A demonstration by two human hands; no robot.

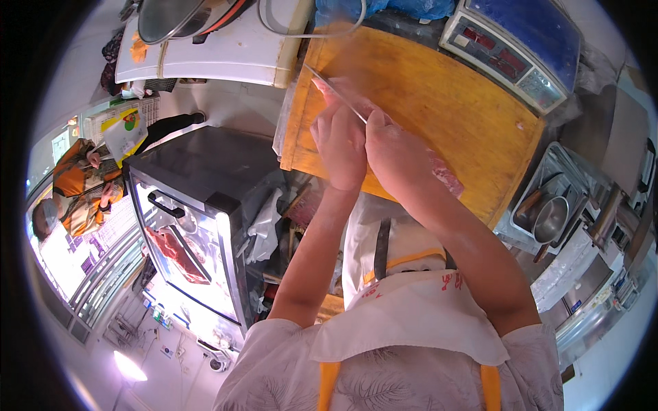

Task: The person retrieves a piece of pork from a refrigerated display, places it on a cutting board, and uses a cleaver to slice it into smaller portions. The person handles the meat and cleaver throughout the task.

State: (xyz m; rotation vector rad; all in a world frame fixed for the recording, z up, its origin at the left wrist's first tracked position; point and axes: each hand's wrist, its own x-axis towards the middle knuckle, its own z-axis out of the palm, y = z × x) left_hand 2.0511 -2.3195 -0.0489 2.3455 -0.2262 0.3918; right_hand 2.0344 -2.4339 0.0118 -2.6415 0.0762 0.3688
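A big wooden cutting board [439, 89] lies in front of me. On it is a strip of raw pink meat [445, 175], partly hidden under my hands. My left hand [340, 144] presses down on the meat near the board's left part. My right hand [387, 140] grips a long thin knife [336, 92], whose blade points up and to the left across the meat. Both hands touch each other over the meat.
A digital scale [514, 48] stands at the board's far right. A metal tray with a steel bowl [550, 219] sits to the right. A glass display fridge with meat [185, 233] is at my left, a white appliance [226, 48] beyond it. A person in orange [79, 185] stands far left.
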